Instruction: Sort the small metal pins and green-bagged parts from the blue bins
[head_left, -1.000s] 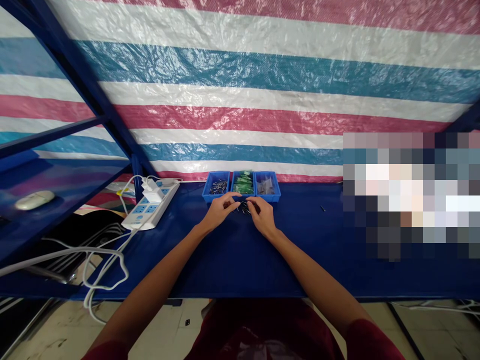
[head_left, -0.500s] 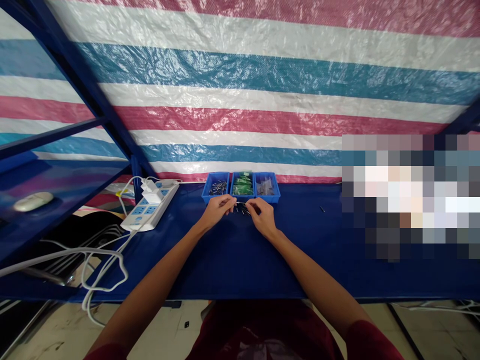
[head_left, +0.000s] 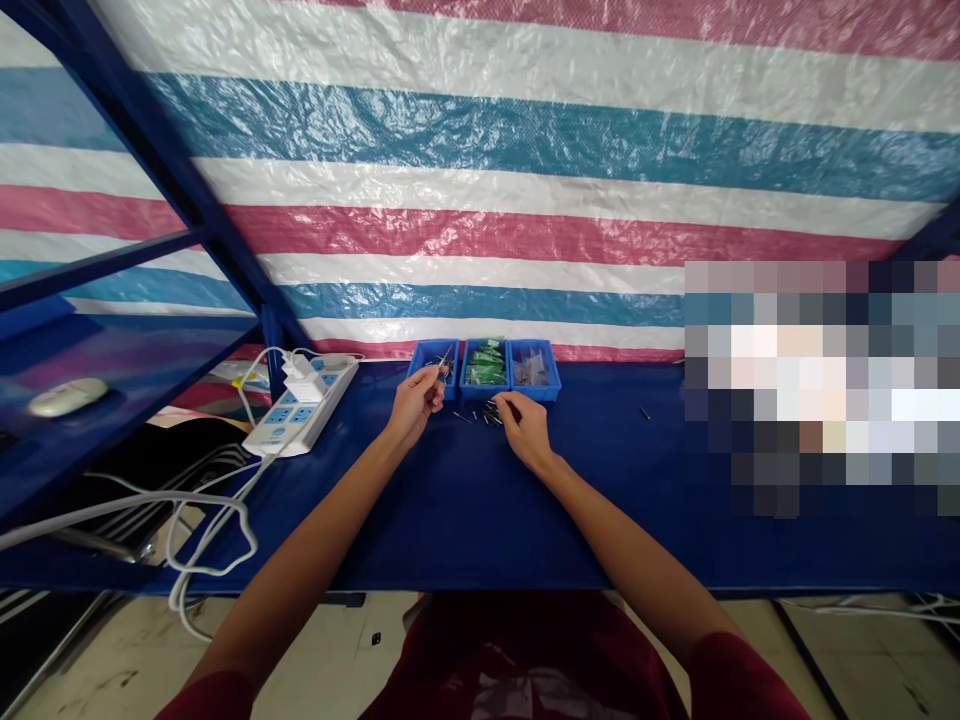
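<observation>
My left hand [head_left: 415,404] is raised at the front of the left blue bin [head_left: 413,372]. Its thumb and finger pinch a thin, pale, rod-like piece [head_left: 445,357] that points up over the bin; its exact kind is too small to tell. Some small pieces inside that bin show past the fingers. My right hand [head_left: 526,430] rests low at the table with thumb and forefinger together, touching the edge of a loose pile of small dark pin-like pieces [head_left: 491,413]. Whatever lies between those fingertips is hidden.
The middle bin [head_left: 486,391] holds green packets, the right bin [head_left: 556,381] clear plastic bags. A white power strip [head_left: 304,412] with cables stands left. One dark piece [head_left: 645,413] lies to the right on the blue table [head_left: 480,530]. A blurred patch covers the far right.
My hands have parted: the left moved left to the left bin, holding the thin piece. The right stayed by the pile, which now shows more fully.
</observation>
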